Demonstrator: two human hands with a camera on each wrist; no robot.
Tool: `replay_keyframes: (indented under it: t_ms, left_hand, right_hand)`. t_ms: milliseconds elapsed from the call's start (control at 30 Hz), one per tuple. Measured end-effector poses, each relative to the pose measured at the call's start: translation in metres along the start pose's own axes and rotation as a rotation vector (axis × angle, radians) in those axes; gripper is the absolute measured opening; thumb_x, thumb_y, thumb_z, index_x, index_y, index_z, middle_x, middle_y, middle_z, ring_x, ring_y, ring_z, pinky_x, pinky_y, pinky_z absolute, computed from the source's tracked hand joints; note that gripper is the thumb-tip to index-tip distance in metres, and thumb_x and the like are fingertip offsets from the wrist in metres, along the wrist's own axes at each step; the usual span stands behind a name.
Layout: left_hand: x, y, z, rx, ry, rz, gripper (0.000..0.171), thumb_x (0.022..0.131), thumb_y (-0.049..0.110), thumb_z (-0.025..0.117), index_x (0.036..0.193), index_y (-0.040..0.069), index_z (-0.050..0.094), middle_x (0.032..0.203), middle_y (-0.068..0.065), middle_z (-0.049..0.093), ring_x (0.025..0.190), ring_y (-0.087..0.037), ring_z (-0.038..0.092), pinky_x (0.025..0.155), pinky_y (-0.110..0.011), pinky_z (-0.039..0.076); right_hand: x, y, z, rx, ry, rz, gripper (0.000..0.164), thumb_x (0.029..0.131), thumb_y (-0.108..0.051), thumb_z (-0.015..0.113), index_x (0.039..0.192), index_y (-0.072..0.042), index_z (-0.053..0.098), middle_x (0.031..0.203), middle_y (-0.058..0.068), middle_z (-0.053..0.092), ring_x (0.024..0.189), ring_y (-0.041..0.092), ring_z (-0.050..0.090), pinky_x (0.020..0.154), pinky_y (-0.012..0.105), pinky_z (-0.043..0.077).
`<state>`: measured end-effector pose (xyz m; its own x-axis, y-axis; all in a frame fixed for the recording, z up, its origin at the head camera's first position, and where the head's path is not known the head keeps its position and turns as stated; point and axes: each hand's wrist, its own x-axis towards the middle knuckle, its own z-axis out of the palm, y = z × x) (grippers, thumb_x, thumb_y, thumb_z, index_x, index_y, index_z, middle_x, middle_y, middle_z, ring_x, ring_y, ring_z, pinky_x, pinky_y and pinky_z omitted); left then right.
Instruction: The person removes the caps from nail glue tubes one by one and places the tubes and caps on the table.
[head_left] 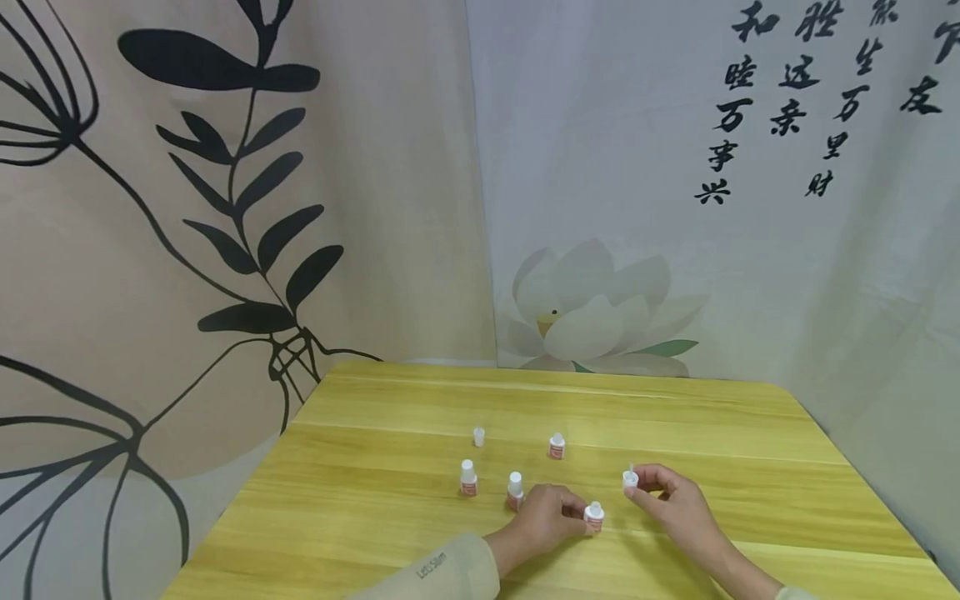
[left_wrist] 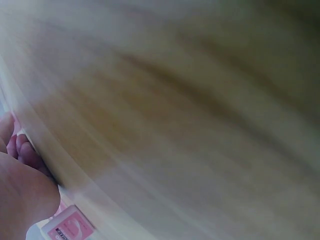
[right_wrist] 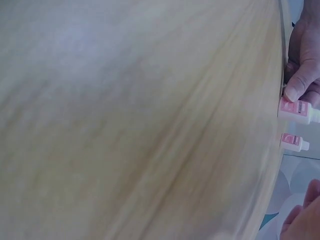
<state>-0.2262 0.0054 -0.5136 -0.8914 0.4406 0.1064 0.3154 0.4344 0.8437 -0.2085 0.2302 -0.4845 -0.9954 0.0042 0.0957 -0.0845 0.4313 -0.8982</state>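
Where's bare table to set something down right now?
The table is bare left of the leftmost bottle, right of the right hand, and behind the rear bottle. It's crowded around the left hand, which pinches one bottle and partly hides another bottle.

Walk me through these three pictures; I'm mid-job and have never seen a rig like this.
There is no machine here, only a person's two bare hands: the left hand and the right hand.

The widest picture comes from a camera worn on the head, looking forward and down. The other two come from wrist cameras and show mostly wooden table, with the work off to one side.

On the table stand a leftmost bottle, a middle bottle beside the left hand and a rear bottle. A small white piece, perhaps a cap, sits behind the leftmost one.

The left hand holds a fourth bottle; the right hand pinches a white cap-like piece.
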Motion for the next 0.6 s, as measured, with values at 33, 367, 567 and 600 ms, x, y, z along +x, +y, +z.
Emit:
replay_keyframes:
  t_ms: [33, 367, 567, 600]
  left_hand:
    - [0.000, 0.000, 0.000, -0.001, 0.001, 0.000, 0.014, 0.077, 0.012, 0.085, 0.089, 0.011, 0.078, 0.078, 0.013, 0.067, 0.069, 0.003, 0.053, 0.064, -0.018, 0.047]
    - [-0.001, 0.001, 0.001, 0.006, 0.008, -0.007, 0.015, 0.076, 0.012, 0.085, 0.089, 0.012, 0.078, 0.076, 0.014, 0.066, 0.068, 0.003, 0.052, 0.063, -0.018, 0.047]
    - [-0.001, 0.002, 0.000, 0.008, 0.001, -0.016, 0.014, 0.077, 0.015, 0.085, 0.088, 0.012, 0.078, 0.076, 0.015, 0.064, 0.068, 0.003, 0.051, 0.064, -0.018, 0.046]
    - [-0.001, 0.001, 0.000, 0.011, -0.001, -0.017, 0.013, 0.077, 0.016, 0.085, 0.088, 0.013, 0.078, 0.076, 0.016, 0.063, 0.068, 0.003, 0.051, 0.064, -0.018, 0.046]
  right_hand:
    - [0.000, 0.000, 0.000, 0.004, -0.004, 0.001, 0.027, 0.089, -0.021, 0.076, 0.110, -0.006, 0.068, 0.098, 0.003, 0.068, 0.089, 0.010, 0.058, 0.075, 0.024, 0.046]
    - [0.002, 0.008, -0.006, 0.022, -0.045, 0.059, 0.028, 0.087, -0.019, 0.077, 0.109, -0.004, 0.067, 0.094, 0.004, 0.065, 0.083, 0.013, 0.056, 0.065, 0.025, 0.047]
    - [0.003, 0.015, -0.010, 0.025, -0.080, 0.064, 0.031, 0.087, -0.017, 0.078, 0.111, -0.002, 0.066, 0.092, 0.005, 0.064, 0.078, 0.013, 0.054, 0.061, 0.025, 0.046]
    - [0.003, 0.015, -0.011, 0.028, -0.085, 0.064, 0.031, 0.086, -0.017, 0.078, 0.111, -0.001, 0.066, 0.093, 0.006, 0.065, 0.078, 0.013, 0.054, 0.061, 0.025, 0.047]
